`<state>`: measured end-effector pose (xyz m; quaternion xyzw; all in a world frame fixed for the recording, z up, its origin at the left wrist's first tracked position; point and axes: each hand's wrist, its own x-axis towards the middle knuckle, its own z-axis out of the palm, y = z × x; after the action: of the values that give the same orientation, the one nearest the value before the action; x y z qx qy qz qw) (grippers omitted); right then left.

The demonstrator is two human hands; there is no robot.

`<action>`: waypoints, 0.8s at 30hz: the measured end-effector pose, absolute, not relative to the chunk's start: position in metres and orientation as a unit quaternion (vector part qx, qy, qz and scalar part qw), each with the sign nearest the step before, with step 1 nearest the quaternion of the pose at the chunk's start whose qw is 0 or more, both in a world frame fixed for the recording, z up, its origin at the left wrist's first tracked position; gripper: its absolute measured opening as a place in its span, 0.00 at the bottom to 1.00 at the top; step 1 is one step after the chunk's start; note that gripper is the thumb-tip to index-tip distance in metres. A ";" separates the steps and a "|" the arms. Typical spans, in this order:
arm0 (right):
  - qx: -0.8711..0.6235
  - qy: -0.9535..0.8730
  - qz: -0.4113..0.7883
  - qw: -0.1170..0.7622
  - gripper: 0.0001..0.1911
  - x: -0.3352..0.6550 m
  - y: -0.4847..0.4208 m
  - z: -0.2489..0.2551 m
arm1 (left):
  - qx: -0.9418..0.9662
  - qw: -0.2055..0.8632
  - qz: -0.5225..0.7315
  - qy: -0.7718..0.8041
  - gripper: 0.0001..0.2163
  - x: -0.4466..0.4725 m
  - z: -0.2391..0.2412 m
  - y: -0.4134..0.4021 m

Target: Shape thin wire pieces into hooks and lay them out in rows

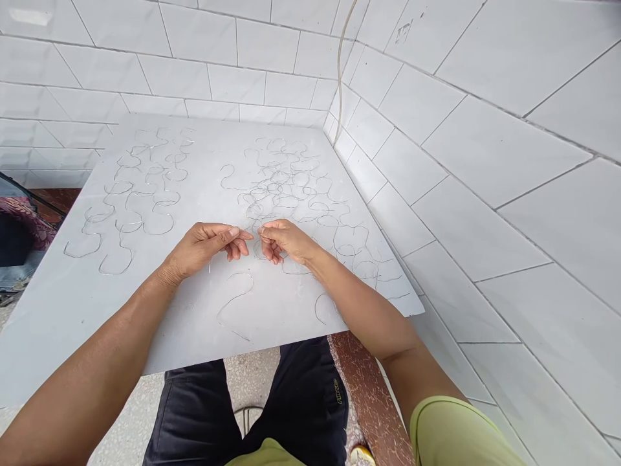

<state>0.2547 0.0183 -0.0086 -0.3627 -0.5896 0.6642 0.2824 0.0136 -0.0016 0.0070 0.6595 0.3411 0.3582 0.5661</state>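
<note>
My left hand (208, 244) is closed in a pinch over the middle of the white board, thumb against the fingers. A short bright end of thin wire (209, 266) shows just below it. Facing it, a small gap away, my right hand (286, 239) pinches thumb and forefinger together on what looks like the same thin wire; much of it is hidden by the fingers. Below the hands lies a loose S-shaped wire (236, 295) on the board. Another curved wire (317, 309) lies partly behind my right forearm.
Bent wires (129, 224) lie in columns on the left of the white board (189, 336). A tangled spread of wires (281, 184) covers its right half. Tiled walls (485, 213) border the board at the back and right. A pale cable (340, 71) hangs in the corner.
</note>
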 end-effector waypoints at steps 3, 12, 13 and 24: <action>-0.369 -0.590 0.664 0.274 0.19 0.255 0.018 -0.010 | 0.667 0.568 0.343 0.338 0.18 0.013 0.005 -0.002; -0.402 -0.583 0.625 0.329 0.18 0.254 0.017 -0.010 | 0.539 0.653 0.400 0.352 0.23 0.012 0.011 0.004; -0.402 -0.575 0.628 0.338 0.18 0.253 0.017 -0.009 | 0.519 0.667 0.409 0.345 0.24 0.011 0.012 0.005; -0.348 -0.448 0.760 0.317 0.17 0.255 0.021 -0.008 | 0.491 0.662 0.442 0.355 0.19 0.015 0.008 0.005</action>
<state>0.2546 0.0214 -0.0083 -0.3476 -0.4477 0.7602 0.3175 0.0149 0.0046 0.0078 0.4908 0.3553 0.4420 0.6615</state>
